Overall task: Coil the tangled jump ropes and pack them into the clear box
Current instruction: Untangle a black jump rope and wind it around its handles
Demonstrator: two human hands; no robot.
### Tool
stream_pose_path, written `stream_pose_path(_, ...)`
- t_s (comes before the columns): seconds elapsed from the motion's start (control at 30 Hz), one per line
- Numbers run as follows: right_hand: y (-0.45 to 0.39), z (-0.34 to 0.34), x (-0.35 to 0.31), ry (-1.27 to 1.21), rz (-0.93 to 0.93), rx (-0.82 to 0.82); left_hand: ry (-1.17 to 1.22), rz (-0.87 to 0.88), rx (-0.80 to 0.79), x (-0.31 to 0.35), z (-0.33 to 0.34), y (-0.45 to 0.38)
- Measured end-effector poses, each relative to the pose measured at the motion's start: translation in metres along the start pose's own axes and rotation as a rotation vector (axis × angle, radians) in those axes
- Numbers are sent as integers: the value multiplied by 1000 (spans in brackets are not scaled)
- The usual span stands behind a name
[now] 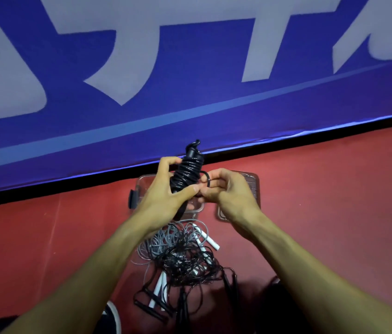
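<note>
My left hand (166, 189) grips a black jump rope (186, 171) wound tightly round its handles, held upright above the clear box (142, 183). My right hand (224, 189) pinches the rope's loose end loop at the bundle's right side. On the red floor below lies a tangled pile of jump ropes (183, 259), black and grey cords with white and black handles. The box is mostly hidden behind my hands.
The box's clear lid (252, 186) lies on the floor to the right of the box. A blue banner with pale lettering (190, 68) stands close behind. A shoe (112, 317) shows at the bottom edge.
</note>
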State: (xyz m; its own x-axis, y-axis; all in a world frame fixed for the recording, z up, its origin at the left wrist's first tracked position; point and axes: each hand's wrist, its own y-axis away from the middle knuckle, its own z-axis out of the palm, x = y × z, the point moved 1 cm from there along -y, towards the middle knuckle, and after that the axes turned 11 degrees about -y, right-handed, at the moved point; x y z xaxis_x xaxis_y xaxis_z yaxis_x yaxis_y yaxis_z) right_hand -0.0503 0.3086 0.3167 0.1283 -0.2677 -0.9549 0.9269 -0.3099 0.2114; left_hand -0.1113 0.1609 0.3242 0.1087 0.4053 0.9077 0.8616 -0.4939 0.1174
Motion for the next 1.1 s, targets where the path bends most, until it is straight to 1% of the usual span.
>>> stream_pose_path(0.13,-1,-38,27,27,62,115,56,-83,-51,-19,52,-10)
stream_pose_path(0.27,-15,-80,74,-11,160,228,38,-159,-64,-50,113,-21)
stream_pose_path(0.33,-21,-104,103,-56,230,287,53,-244,-109,-72,144,-30)
stream_pose_path(0.4,-29,-130,133,-74,285,334,18,-293,-172,-102,178,-43)
stream_pose_path(0.47,-34,-148,154,-64,335,364,-26,-327,-220,-122,197,-48)
stream_pose_path(0.6,-49,-190,209,-4,431,413,-76,-357,-261,-173,244,-60)
stream_pose_path(0.67,-55,-207,236,12,465,444,-88,-402,-288,-196,266,-66)
stream_pose_path(0.73,-62,-223,261,40,485,483,-113,-453,-290,-217,287,-75)
stream_pose_path(0.87,-69,-252,304,105,506,572,-158,-490,-276,-250,326,-92)
stream_pose_path(0.97,-73,-264,326,106,511,631,-113,-575,-288,-264,345,-97)
stream_pose_path(1.03,-77,-267,340,127,505,635,-153,-558,-259,-273,351,-102)
stream_pose_path(1.1,-77,-267,339,121,504,645,-295,-506,-244,-275,351,-106)
